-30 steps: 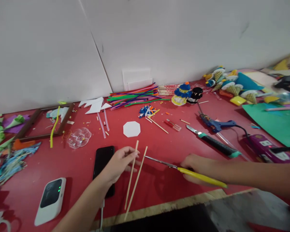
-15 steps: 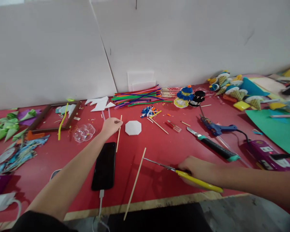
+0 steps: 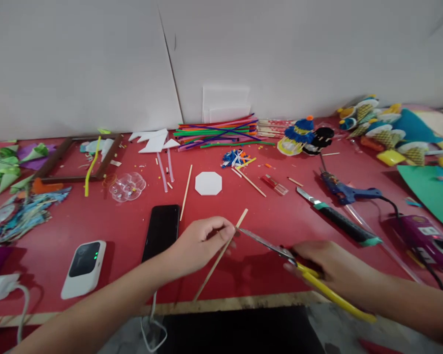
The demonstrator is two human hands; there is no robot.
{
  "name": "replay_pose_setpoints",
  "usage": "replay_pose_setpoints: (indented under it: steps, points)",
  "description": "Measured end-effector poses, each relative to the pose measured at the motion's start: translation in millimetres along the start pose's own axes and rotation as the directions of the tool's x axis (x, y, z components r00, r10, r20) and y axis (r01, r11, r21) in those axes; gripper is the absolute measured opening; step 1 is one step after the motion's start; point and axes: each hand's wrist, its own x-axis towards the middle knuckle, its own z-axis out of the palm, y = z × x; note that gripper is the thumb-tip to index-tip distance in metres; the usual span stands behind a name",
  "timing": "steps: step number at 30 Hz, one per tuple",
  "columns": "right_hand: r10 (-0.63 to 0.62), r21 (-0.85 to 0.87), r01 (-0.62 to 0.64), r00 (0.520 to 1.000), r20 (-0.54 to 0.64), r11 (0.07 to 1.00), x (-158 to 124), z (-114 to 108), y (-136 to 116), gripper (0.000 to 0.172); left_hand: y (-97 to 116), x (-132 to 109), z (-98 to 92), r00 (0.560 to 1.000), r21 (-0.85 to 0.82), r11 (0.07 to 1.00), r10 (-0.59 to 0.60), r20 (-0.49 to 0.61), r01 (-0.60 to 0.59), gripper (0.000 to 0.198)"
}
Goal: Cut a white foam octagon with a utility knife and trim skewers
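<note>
My left hand [image 3: 206, 241] pinches a thin wooden stick [image 3: 216, 264] a little below its upper end, near the table's front edge. To the right, my right hand [image 3: 317, 260] is closed round yellow-handled scissors [image 3: 330, 295]. The scissors' blades point left, and their tips meet the stick close to my left fingertips. Another wooden stick [image 3: 186, 192] lies beside a white octagonal piece [image 3: 208, 183] just beyond my left hand. A black phone [image 3: 161, 231] with a cable lies partly behind my left wrist.
Coloured pipe cleaners [image 3: 217, 132] lie along the wall. A utility knife [image 3: 335, 221], glue gun [image 3: 343, 189] and purple box [image 3: 424, 238] are at the right. A brown frame [image 3: 55, 157] and white device [image 3: 84, 268] are at the left. Green paper [image 3: 431, 196] lies far right.
My left hand has left the stick beside the octagon and come down to take hold of the nearer stick. The scissors remain in my right hand. The view has shifted.
</note>
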Motion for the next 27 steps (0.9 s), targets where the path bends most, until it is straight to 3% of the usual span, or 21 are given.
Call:
replay_pose_setpoints:
  steps: [4, 7, 10, 14, 18, 23, 27]
  points:
    - [-0.132, -0.135, 0.118, 0.986, -0.099, 0.984, -15.5, -11.5, -9.4, 0.013, 17.9, -17.8, 8.8, 0.998, -0.357, 0.932, -0.051, 0.034, 0.060, 0.027]
    - [-0.299, -0.281, 0.228, 0.923, -0.242, 0.932, -21.7, -17.4, -11.0, 0.010, 26.7, -26.9, 11.3, 1.000, -0.464, 0.886, -0.022, 0.004, 0.022, 0.026]
    - [-0.382, -0.415, 0.234, 0.867, -0.321, 0.879, -22.5, -21.2, -10.3, 0.011, 26.0, -32.1, 17.5, 0.991, -0.478, 0.874, 0.034, -0.126, -0.090, 0.025]
    - [-0.415, -0.482, 0.230, 0.850, -0.324, 0.846, -18.6, -28.7, -14.1, 0.012, 17.8, -31.6, 28.0, 0.965, -0.563, 0.803, 0.055, -0.257, -0.196, 0.028]
    - [-0.439, -0.539, 0.225, 0.845, -0.307, 0.811, -16.8, -40.0, -18.2, 0.011, 13.6, -27.1, 31.8, 0.955, -0.583, 0.784, 0.039, -0.293, -0.211, 0.027]
    - [-0.512, -0.601, 0.272, 0.815, -0.272, 0.751, -16.9, -55.1, -22.8, 0.009, 7.7, -26.0, 34.3, 0.913, -0.468, 0.831, 0.109, -0.394, -0.301, 0.018]
    - [-0.548, -0.622, 0.300, 0.798, -0.251, 0.723, -15.4, -58.0, -25.6, 0.012, 0.0, -26.8, 38.5, 0.901, -0.422, 0.850, 0.128, -0.415, -0.316, 0.020]
